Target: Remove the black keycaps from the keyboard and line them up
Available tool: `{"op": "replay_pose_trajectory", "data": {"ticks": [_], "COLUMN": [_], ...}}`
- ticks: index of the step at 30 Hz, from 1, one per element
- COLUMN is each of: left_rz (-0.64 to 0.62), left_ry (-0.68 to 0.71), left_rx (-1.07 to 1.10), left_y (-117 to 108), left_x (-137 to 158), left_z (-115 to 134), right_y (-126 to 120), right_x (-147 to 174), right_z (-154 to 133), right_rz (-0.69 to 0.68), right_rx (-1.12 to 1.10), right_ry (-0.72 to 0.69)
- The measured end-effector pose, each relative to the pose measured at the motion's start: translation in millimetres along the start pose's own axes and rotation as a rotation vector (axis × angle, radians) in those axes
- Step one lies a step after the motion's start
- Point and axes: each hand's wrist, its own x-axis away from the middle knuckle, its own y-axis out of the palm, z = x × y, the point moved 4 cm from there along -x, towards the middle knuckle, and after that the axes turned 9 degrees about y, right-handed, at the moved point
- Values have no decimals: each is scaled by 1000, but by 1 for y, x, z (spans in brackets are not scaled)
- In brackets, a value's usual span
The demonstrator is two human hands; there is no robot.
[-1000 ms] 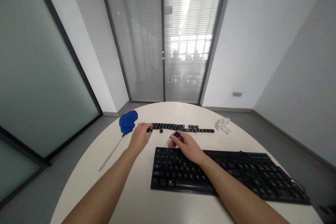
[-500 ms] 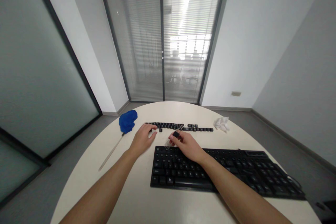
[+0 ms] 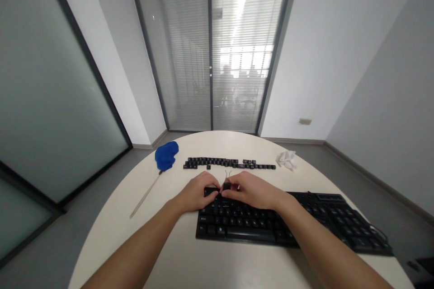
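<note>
My right hand (image 3: 249, 188) is closed around the black handle of a wire keycap puller (image 3: 226, 186), whose two thin prongs point away from me. It sits over the upper left part of a black keyboard (image 3: 249, 234). My left hand (image 3: 200, 192) is at the keyboard's upper left corner, thumb and fingertips drawn together beside the puller. Anything between those fingertips is too small to make out. Beyond both hands, loose black keycaps (image 3: 217, 161) lie in rows on the table, with a single keycap (image 3: 208, 167) a little apart.
A blue cloth duster (image 3: 166, 156) with a pale stick handle lies at the left of the round white table (image 3: 162, 253). Crumpled white tissue (image 3: 287, 160) lies at the right. The keyboard's cable (image 3: 379, 233) curls at its right end.
My left hand has come from the loose keycaps to the keyboard's upper left corner. My right hand has lowered the puller over the keyboard, and its prongs now point away from me.
</note>
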Motion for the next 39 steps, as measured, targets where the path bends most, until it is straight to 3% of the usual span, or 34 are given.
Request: {"op": "replay_pose_trajectory", "data": {"ticks": [6, 12, 19, 24, 33, 39], "left_rz": [-2, 20, 3, -39, -39, -15], "left_ry": [2, 15, 7, 23, 37, 13], "left_rx": [17, 81, 185, 207, 231, 277], "left_y": [1, 3, 7, 9, 9, 11], "left_x": [1, 0, -3, -5, -5, -6], "left_z": [-3, -4, 5, 9, 9, 3], "right_y": [5, 4, 15, 23, 30, 32], "right_x": [2, 5, 13, 15, 26, 22], "right_z": [0, 5, 29, 39, 21, 24], "right_rz": [-27, -97, -45, 26, 99, 156], "right_rx": [41, 43, -167, -351, 0, -66], "right_ry": [-26, 77, 112, 45, -89, 76]}}
